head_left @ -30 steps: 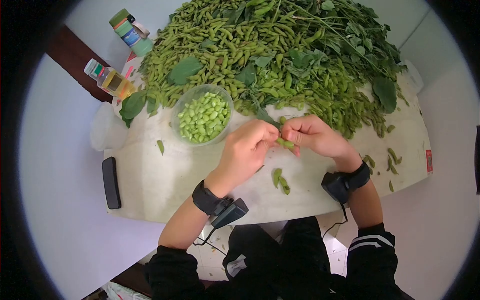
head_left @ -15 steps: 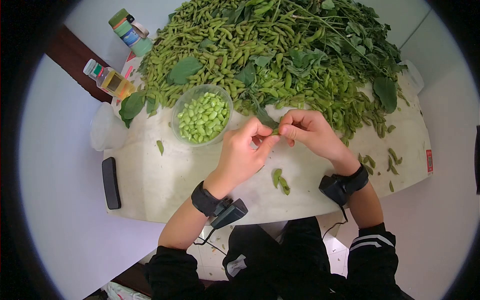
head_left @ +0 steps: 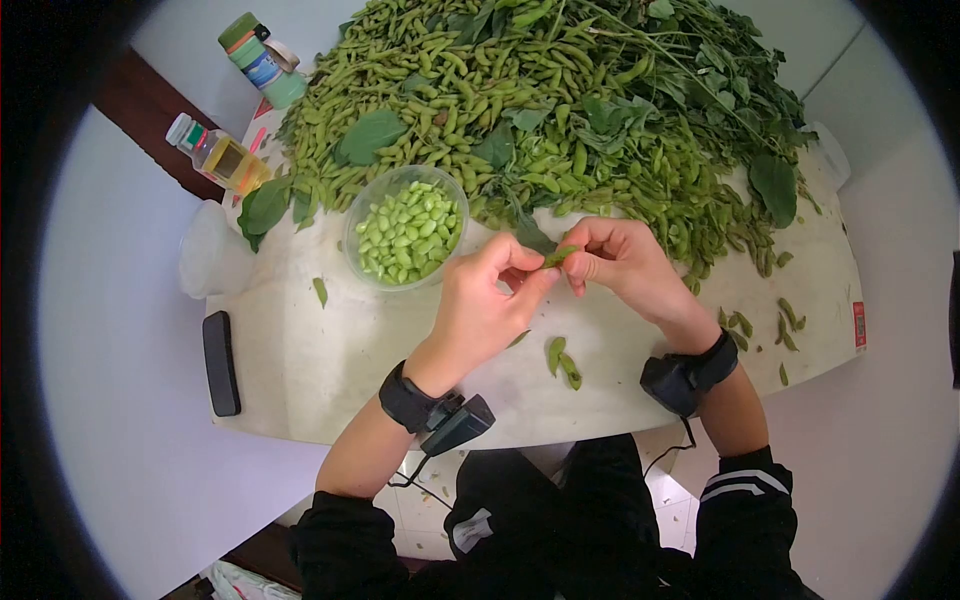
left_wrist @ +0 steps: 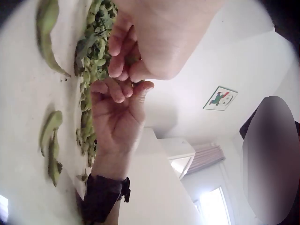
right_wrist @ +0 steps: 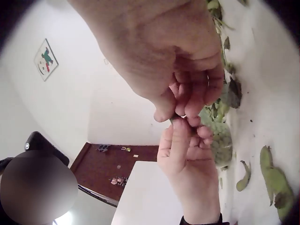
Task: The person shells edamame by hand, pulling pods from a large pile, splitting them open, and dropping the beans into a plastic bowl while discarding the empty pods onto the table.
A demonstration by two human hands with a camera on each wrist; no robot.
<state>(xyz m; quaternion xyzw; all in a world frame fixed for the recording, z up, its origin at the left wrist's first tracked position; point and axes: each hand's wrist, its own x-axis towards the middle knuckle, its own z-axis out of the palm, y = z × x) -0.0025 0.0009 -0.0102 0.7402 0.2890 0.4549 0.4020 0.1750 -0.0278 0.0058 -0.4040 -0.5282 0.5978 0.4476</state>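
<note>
My left hand (head_left: 485, 305) and right hand (head_left: 622, 270) meet above the table, fingertips almost touching. Between them is a green soybean pod (head_left: 560, 256), pinched by thumb and fingers at both ends. In the wrist views the fingers hide most of this pod. To the left of the hands stands a clear plastic bowl (head_left: 352, 212) holding many shelled green soybeans (head_left: 408, 235). Two loose pods (head_left: 562, 363) lie on the table just below the hands; they also show in the left wrist view as pods (left_wrist: 52, 147).
A big heap of soybean pods (head_left: 480, 110) with leafy stalks (head_left: 710, 80) covers the far side. On the left are a black phone (head_left: 221, 363), a translucent tub (head_left: 215, 252), a bottle of yellow liquid (head_left: 230, 163) and a green flask (head_left: 265, 65). Stray pods (head_left: 787, 322) lie at right.
The right hand has shifted slightly up and left. The left thumb and fingers have drawn into a pinch. The pod, mostly hidden half a second ago, shows more between the fingertips.
</note>
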